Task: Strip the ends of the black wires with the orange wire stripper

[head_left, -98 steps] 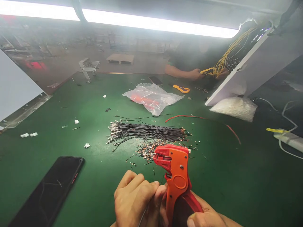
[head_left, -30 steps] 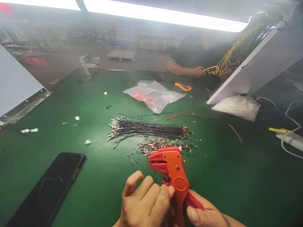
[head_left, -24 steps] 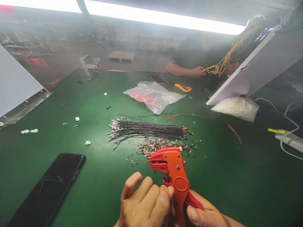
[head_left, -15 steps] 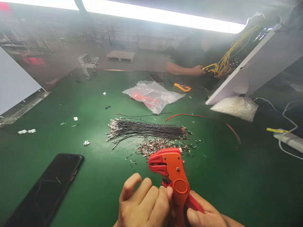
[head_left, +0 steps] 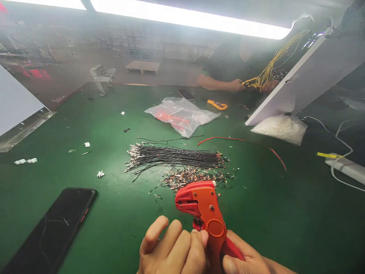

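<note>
My right hand (head_left: 248, 253) is wrapped round the handle of an orange and red wire stripper (head_left: 207, 203), whose jaws point left. My left hand (head_left: 176, 247) is closed in a pinch at the small red cutter under the stripper's head, and a short bit of thin black wire (head_left: 200, 224) shows at its fingertips. The rest of that wire is hidden by the fingers. Beyond the tool lies a bundle of black wires (head_left: 176, 156) with metal terminals at the left and bare copper at the right. A heap of black and copper offcuts (head_left: 188, 178) lies just in front of it.
A phone (head_left: 51, 232) lies at the left. Behind the bundle are a clear plastic bag (head_left: 185, 116), a red wire (head_left: 222, 138) and a yellow tool (head_left: 217, 105). A white bag (head_left: 281, 129) and power strip (head_left: 348, 169) are at the right. Across the table, a co-worker's hands hold yellow wires.
The view has shifted slightly. The wire stripper and both hands have come a little lower toward me, and the stripper's jaws look slightly closer together. Both hands keep their grip.
</note>
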`<state>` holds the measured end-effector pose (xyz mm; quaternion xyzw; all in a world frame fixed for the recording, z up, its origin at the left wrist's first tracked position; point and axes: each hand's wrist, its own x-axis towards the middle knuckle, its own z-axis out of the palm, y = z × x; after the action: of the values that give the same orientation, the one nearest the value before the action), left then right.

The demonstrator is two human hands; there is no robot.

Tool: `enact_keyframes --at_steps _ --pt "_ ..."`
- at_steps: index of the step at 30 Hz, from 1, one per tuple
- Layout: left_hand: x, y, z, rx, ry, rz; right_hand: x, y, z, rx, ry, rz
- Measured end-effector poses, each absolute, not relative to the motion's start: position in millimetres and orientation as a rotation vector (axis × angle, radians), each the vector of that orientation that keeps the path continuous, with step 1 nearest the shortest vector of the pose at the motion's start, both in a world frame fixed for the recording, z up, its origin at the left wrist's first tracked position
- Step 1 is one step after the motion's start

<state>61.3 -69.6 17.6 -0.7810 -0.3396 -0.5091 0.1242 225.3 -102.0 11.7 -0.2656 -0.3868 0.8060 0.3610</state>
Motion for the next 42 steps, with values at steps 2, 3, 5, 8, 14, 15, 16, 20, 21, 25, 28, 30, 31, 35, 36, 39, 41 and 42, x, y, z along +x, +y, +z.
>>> enact_keyframes --at_steps 2,3,5,8,14,15,16,20,21,25,28,30,31,35,36,39,41,42 --pt "58 -71 23 -2.319 -0.982 -1.398 225 -101 10 -0.667 -1.008 2.083" --pt "57 -71 25 -2.345 -0.960 -1.359 225 -101 10 -0.664 -1.013 2.089" --pt "53 -72 29 -2.390 -0.936 -1.290 225 -101 10 -0.686 -1.020 2.083" --pt "50 -72 31 -2.399 -0.907 -1.245 224 -103 13 -0.705 -0.998 2.072" --pt "50 -74 29 -2.377 -0.980 -1.255 230 -105 -1 -0.704 -1.106 2.061" --pt "50 -74 28 -2.389 -1.000 -1.274 231 -105 -6 -0.701 -1.076 2.053" --pt "51 -75 28 -2.408 -1.013 -1.289 232 -106 -11 -0.699 -1.070 2.046" --pt "52 -75 26 -2.425 -1.022 -1.322 231 -108 -22 -0.688 -1.082 2.045" --pt "52 -75 27 -2.423 -1.029 -1.328 231 -108 -22 -0.703 -1.065 2.028" --pt "52 -74 28 -2.451 -1.025 -1.352 230 -106 -12 -0.659 -1.014 2.035" --pt "51 -73 29 -2.492 -1.038 -1.326 231 -101 -6 -0.586 -1.089 2.115" --pt "52 -73 29 -2.506 -1.068 -1.304 233 -99 -5 -0.579 -1.119 2.121" --pt "52 -73 29 -2.509 -1.078 -1.296 233 -98 -6 -0.574 -1.137 2.122" --pt "52 -71 28 -2.518 -1.063 -1.310 233 -99 -6 -0.590 -1.134 2.137" --pt "52 -71 28 -2.524 -1.064 -1.314 234 -99 -5 -0.608 -1.121 2.147" --pt "50 -70 27 -2.559 -1.086 -1.278 235 -98 -2 -0.632 -1.101 2.174" --pt "49 -70 26 -2.590 -1.109 -1.243 236 -97 0 -0.615 -1.111 2.182" --pt "49 -70 26 -2.597 -1.115 -1.239 236 -97 1 -0.609 -1.117 2.183"
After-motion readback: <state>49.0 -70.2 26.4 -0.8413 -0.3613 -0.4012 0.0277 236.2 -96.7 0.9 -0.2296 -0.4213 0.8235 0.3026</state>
